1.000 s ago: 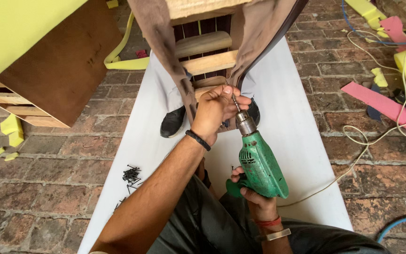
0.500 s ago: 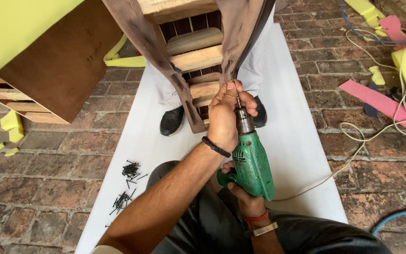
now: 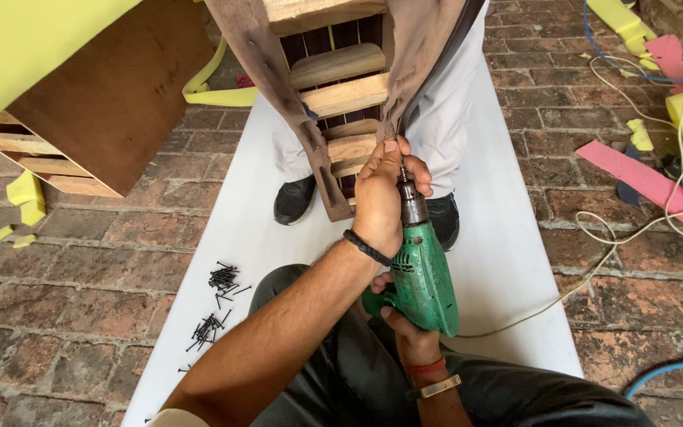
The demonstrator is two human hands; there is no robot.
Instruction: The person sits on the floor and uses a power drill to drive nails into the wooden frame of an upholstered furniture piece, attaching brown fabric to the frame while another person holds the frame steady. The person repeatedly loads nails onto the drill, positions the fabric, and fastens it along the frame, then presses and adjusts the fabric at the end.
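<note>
Green electric drill (image 3: pixel 420 277) sits over the near middle of the white floor sheet (image 3: pixel 507 261), nose up, bit tip meeting the brown fabric edge (image 3: pixel 405 87) where it wraps the wooden slatted frame (image 3: pixel 340 95). Right hand (image 3: pixel 409 332) clenched round the drill's pistol handle from below. Left hand (image 3: pixel 381 190) curled round the chuck and pinching at the bit tip, fingers closed; can't tell if a screw is pinched there, too small.

Judgement on doing this well: keep the bit square to the wood slat, not slanted, so the fastener doesn't skate off the fabric. Left fingers look very near the spinning part; better to steady further back on the body. Fabric should be pulled taut before driving, or it bunches. Push along the drill's axis and start slow.

Another person's legs in pale trousers and black shoes (image 3: pixel 294 202) stand at the frame, just behind it. Black screws (image 3: pixel 219 304) scattered on the sheet's left edge, near. Drill cord (image 3: pixel 586 273) trails right across the brick floor (image 3: pixel 65 261). Foam offcuts (image 3: pixel 25 198) lie well apart, left.
</note>
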